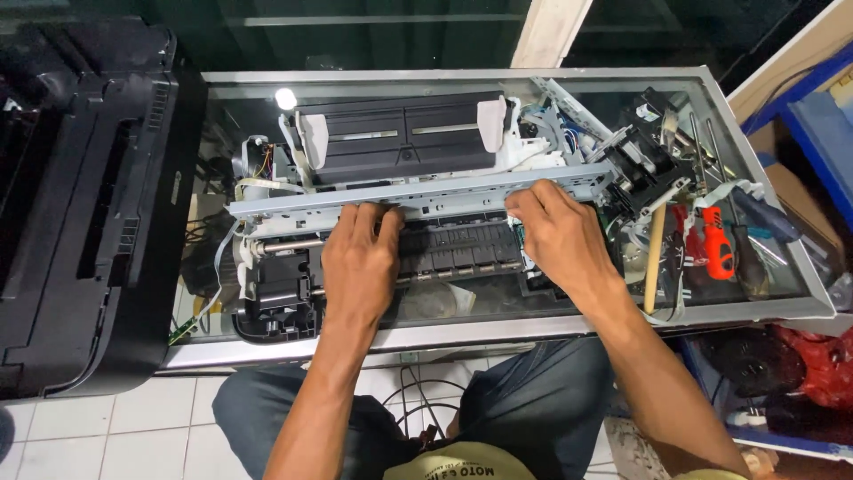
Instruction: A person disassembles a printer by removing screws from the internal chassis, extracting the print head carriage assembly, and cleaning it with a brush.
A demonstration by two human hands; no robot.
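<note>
- At the bottom of the frame, the person's knees in blue jeans sit over a white tiled floor (133,418), with thin black cables between the legs.
- Two forearms rise from the lower edge toward the centre; both hands lie palm down, fingers pointing up the frame.
- The left hand (360,262) rests flat at centre, fingers spread a little, tips touching the long grey metal rail (418,193); its grip is loose and closes on nothing.
- The right hand (560,236) sits right of centre, fingers curled over the same rail's edge, thumb pointing left; the grip is narrow, pressing on the rail rather than wrapped round it.
- Between the two hands a black ribbed roller bed (458,249) shows.
- The stripped printer mechanism (293,293) fills the middle of the frame, on a glass-topped table (498,331) with a metal frame.
- At the right lie one red-handled screwdriver (716,242), one dark blue-handled one (764,218) and a pale wooden stick (655,258), well clear of both hands.
- Further up, one black paper tray (404,133) carries two pale grey guides.
- At the far left stands one black printer casing (80,196).
</note>
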